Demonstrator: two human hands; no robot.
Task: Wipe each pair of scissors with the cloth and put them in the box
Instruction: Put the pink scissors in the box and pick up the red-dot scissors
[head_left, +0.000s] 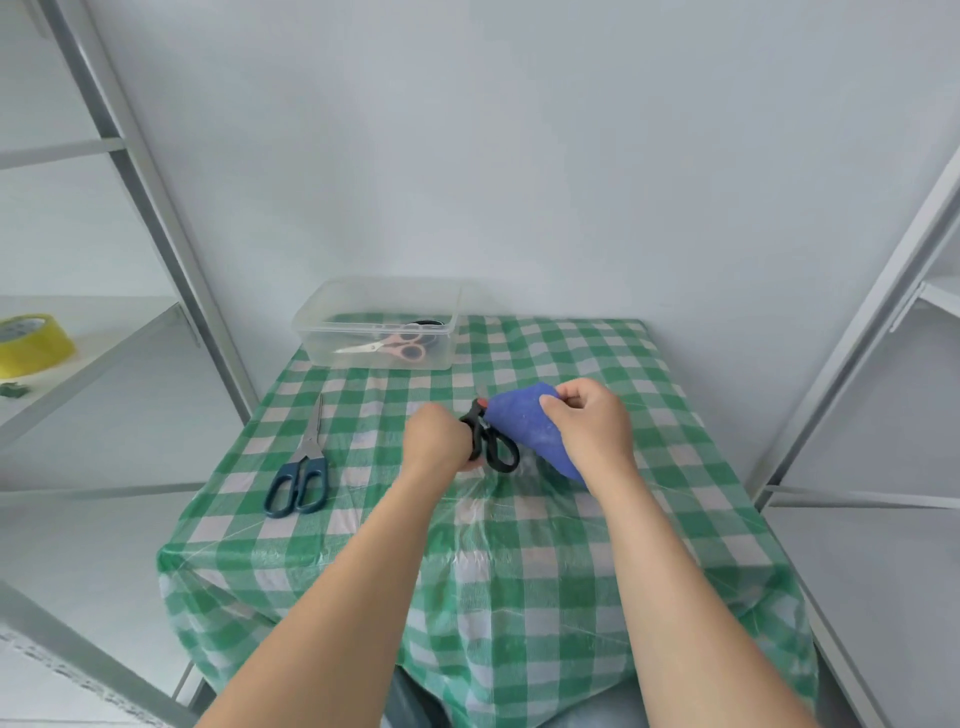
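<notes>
Sitting on a shelf at the far left of the frame, a roll of yellow tape (32, 343) is cut off by the picture's edge and appears to have no part in the job. Right of it, on the checked table (649, 415), a pair of blue-handled scissors (301, 467) lies flat with blades closed and pointing away, well apart from the hands, probably next in line for wiping. At the table's far left corner stands the clear box (317, 340), lid off, placed within reach so each cleaned pair can be dropped in. A pair of pink-handled scissors (387, 345) already lies inside. Something dark sits behind them, but the plastic blurs it too much to name.

At centre frame the left hand (436, 436) grasps the black scissors (493, 447) by one handle loop, holding them just above the table so the blades face the cloth. Its fingers are turned away from the camera, so the exact grip is hidden. The blue cloth (530, 426) is bunched over the blades and hides all but a thin tip above it. Rightmost, the right hand (589, 426) pinches the cloth between thumb and curled fingers, apparently to draw it along the metal.
</notes>
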